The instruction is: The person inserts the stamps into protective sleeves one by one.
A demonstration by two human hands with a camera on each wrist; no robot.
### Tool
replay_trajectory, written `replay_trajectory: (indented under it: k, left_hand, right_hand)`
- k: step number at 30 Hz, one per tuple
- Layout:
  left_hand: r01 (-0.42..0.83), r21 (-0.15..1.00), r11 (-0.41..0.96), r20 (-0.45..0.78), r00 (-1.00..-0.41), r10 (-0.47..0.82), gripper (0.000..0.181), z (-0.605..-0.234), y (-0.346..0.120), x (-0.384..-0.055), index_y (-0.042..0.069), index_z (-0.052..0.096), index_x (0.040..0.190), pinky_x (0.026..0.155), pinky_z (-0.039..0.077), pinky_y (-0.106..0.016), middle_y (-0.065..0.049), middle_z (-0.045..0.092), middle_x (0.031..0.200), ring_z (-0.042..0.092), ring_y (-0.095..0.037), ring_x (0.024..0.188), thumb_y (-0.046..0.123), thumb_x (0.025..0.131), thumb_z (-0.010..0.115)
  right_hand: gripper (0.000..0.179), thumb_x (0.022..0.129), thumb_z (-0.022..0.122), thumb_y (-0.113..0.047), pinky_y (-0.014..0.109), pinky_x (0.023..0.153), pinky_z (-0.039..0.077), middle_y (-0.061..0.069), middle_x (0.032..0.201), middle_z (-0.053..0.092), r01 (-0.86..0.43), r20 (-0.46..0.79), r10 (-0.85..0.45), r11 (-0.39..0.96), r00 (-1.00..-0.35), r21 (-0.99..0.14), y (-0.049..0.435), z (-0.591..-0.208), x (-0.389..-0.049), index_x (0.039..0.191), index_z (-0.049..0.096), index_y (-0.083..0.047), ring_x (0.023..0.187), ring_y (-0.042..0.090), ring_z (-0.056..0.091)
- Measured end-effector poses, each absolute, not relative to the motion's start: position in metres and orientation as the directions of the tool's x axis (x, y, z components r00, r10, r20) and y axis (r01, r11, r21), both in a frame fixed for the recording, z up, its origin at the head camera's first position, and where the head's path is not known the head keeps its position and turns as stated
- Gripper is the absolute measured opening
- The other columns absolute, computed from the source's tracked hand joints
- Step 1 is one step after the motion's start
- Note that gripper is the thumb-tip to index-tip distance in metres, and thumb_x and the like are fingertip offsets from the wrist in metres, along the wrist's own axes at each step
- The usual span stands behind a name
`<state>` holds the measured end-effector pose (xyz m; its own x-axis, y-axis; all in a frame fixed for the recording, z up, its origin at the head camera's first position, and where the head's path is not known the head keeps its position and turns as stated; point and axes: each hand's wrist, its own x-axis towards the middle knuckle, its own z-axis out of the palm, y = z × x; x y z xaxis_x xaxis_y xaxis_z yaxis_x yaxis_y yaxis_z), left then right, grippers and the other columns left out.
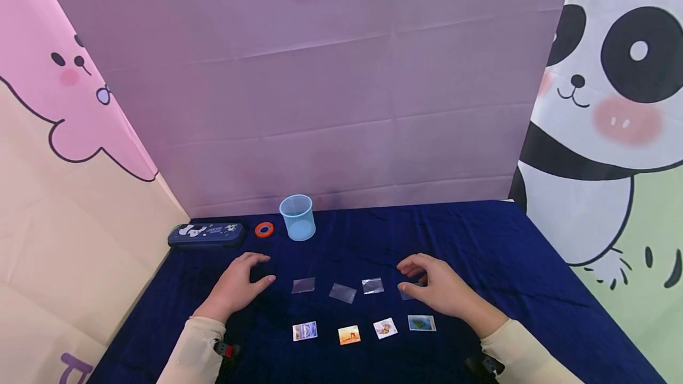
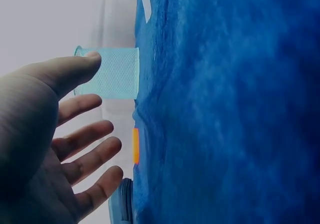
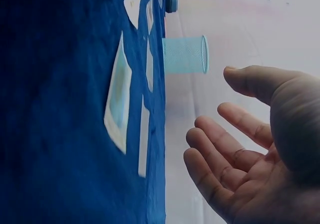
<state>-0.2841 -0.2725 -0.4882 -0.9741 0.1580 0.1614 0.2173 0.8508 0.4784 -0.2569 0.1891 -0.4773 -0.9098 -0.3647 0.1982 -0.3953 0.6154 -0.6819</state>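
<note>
Both hands are held over a dark blue cloth, with nothing in either. My left hand (image 1: pixel 235 288), fingers loosely spread, is to the left of a row of small clear plastic sleeves (image 1: pixel 342 293). At the row's right end my right hand (image 1: pixel 443 288) hovers with relaxed fingers, partly hiding the last sleeve (image 1: pixel 405 296). Nearer to me lies a row of small picture cards: a purple-blue one (image 1: pixel 305 331), an orange one (image 1: pixel 349 335), a whitish one (image 1: pixel 385 328) and a blue-green one (image 1: pixel 421 323). The right wrist view shows the blue-green card (image 3: pixel 119 97) flat below that hand.
Along the back stand a light blue mesh pen cup (image 1: pixel 297 221) and, left of it, an orange-red roll of tape (image 1: pixel 258 230). A dark blue pencil case (image 1: pixel 205 234) lies at the back left corner. Fabric walls (image 1: pixel 341 88) enclose the table's back and sides.
</note>
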Motion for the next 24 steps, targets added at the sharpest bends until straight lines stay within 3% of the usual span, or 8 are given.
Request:
replay_trajectory:
  k: [8, 19, 24]
  left_hand:
    - [0.184, 0.536, 0.824, 0.125, -0.983, 0.138, 0.042, -0.490, -0.263, -0.287, 0.016, 0.071, 0.131, 0.100, 0.051, -0.056, -0.006, 0.066, 0.133, 0.062, -0.029, 0.119, 0.033, 0.093, 0.081]
    - [0.159, 0.586, 0.795, 0.065, -0.987, 0.150, 0.037, -0.495, -0.250, -0.287, 0.018, 0.074, 0.124, 0.090, 0.055, -0.050, 0.000, 0.068, 0.120, 0.062, -0.023, 0.107, 0.032, 0.090, 0.085]
    - [0.178, 0.575, 0.799, 0.058, -0.982, 0.177, 0.039, -0.500, -0.246, -0.291, 0.018, 0.074, 0.124, 0.086, 0.055, -0.046, 0.000, 0.068, 0.115, 0.062, -0.019, 0.099, 0.032, 0.090, 0.085]
  right_hand:
    - [0.033, 0.095, 0.079, -0.025, 0.047, 0.088, 0.056, 0.005, 0.118, 0.070, -0.422, 0.179, -0.421, 0.603, -0.889, -0.677, 0.170, -0.481, -0.257, 0.123, 0.069, -0.011, 0.105, 0.024, 0.067]
    - [0.028, 0.095, 0.080, -0.026, 0.041, 0.083, 0.055, 0.001, 0.111, 0.070, -0.429, 0.150, -0.459, 0.596, -0.875, -0.678, 0.147, -0.481, -0.254, 0.118, 0.071, -0.014, 0.101, 0.021, 0.067]
    - [0.028, 0.095, 0.079, -0.025, 0.049, 0.088, 0.055, 0.001, 0.113, 0.070, -0.411, 0.122, -0.470, 0.583, -0.874, -0.701, 0.139, -0.481, -0.252, 0.119, 0.070, -0.013, 0.104, 0.023, 0.067]
